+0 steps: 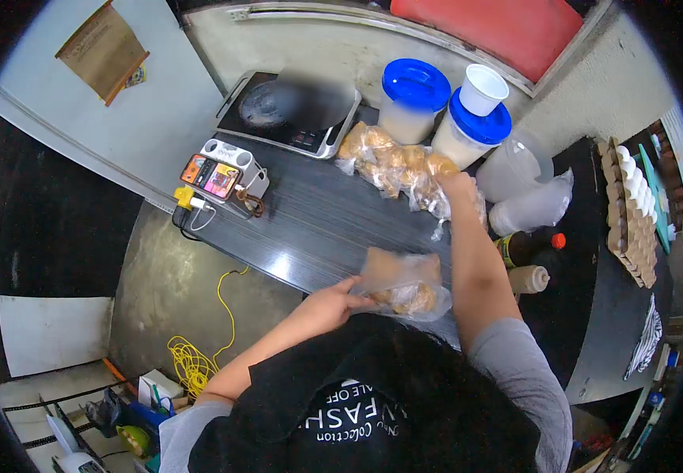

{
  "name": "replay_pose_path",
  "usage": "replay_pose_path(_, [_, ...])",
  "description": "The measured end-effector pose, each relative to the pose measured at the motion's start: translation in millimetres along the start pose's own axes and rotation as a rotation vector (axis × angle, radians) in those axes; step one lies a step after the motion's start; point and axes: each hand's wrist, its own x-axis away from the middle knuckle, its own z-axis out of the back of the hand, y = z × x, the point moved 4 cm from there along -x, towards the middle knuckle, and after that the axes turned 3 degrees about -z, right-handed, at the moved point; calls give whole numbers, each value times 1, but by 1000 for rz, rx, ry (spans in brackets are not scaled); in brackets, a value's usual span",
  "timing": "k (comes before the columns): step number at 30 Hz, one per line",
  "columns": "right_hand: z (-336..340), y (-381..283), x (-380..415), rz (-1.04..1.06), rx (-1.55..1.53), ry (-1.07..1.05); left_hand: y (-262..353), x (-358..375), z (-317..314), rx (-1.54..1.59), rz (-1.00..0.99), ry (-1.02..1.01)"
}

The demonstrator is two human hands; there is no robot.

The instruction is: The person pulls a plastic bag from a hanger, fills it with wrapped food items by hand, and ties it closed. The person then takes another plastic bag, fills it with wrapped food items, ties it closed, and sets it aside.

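My left hand (327, 306) is at the front edge of the dark table, its fingers closed on the side of a clear plastic bag of bread (408, 298). A flat brown piece shows at the back of that bag, and a rounder golden piece nearer to me. Stretched to the back of the table, my right hand (460, 188) is closed at the right part of a row of bagged bread rolls (393, 164). Its fingertips are hidden among the plastic.
Behind the rolls stand two blue-lidded tubs (416, 83) (479, 118), one topped by a white cup (484, 89). An induction cooker (314, 142) and a phone (211, 175) on a power strip are left. Bottles (529, 278) and egg trays (629, 217) stand right.
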Motion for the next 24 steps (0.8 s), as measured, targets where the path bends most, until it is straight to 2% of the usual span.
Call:
replay_pose_path(2, [-6,6,-2,67,-18,214,3,-1,4,-12,12,-32])
replay_pose_path(5, [-13,7,-1,117,-370,263,1,-5,3,-14,68,-118])
replay_pose_path(8, [-8,10,13,197,-521,298,-5,-12,-3,-115,57,-224])
replay_pose_path(11, [-23,39,14,310,-1135,74,-4,-19,0,-100,68,-196])
replay_pose_path(12, [-8,46,39,248,-1257,-25,-2,-23,3,-82,13,-170])
replay_pose_path(14, [32,50,102,309,-1551,-231,0,-29,9,-43,-95,-117])
replay_pose_path(18, [61,101,190,305,-1548,-639,15,-41,18,94,-142,-94])
replay_pose_path(19, [61,114,211,237,-1482,-699,19,-44,20,110,-142,-117])
replay_pose_path(24, [47,129,267,398,-950,-705,31,-56,23,185,-135,-138])
